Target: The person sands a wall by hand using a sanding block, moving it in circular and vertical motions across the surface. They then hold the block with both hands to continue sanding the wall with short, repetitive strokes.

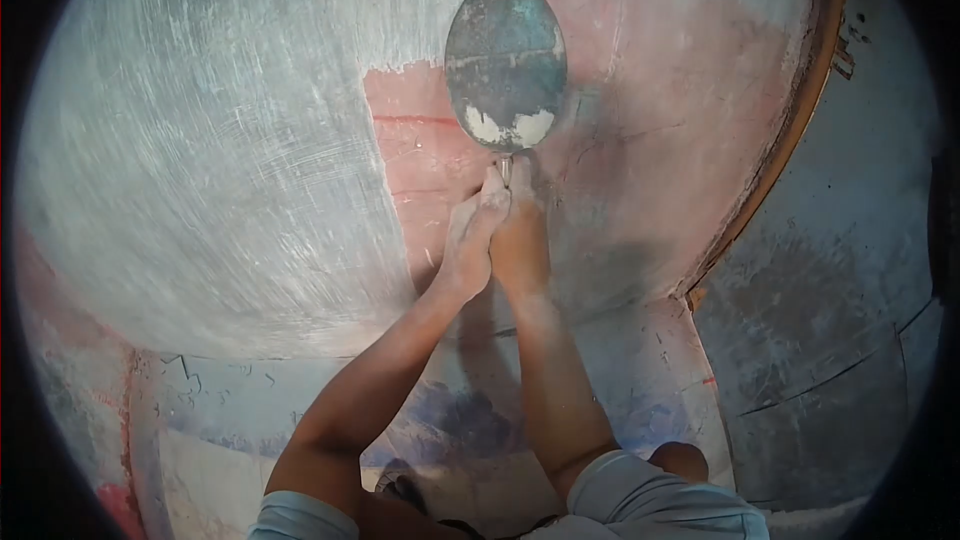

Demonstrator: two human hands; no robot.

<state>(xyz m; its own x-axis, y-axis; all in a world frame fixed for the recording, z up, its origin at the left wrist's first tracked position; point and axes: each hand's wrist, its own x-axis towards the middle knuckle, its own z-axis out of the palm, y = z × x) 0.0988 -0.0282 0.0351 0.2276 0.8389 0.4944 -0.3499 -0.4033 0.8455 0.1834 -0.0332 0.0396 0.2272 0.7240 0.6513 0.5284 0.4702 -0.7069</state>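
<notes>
My left hand [475, 233] and my right hand [522, 233] are pressed together, fingers closed around a short shiny metal handle [504, 172]. Directly above them is a flat oval plate [505, 65], grey-green and worn, with white patches along its lower edge. Plate and handle line up like a paddle held out at arm's length. Pale dust coats my fingers. Behind the plate rises a large curved surface, its left part brushed grey-white [240, 140] and its right part faded pink [690, 120]. Much of the handle is hidden inside my grip.
A brown raised rim [800, 130] borders the curved surface on the right. Beyond it lies a scuffed grey panel [820, 370]. Below the curve is a stained pale floor [640, 420] with blue and pink smears. One dark shoe [402, 488] shows between my arms.
</notes>
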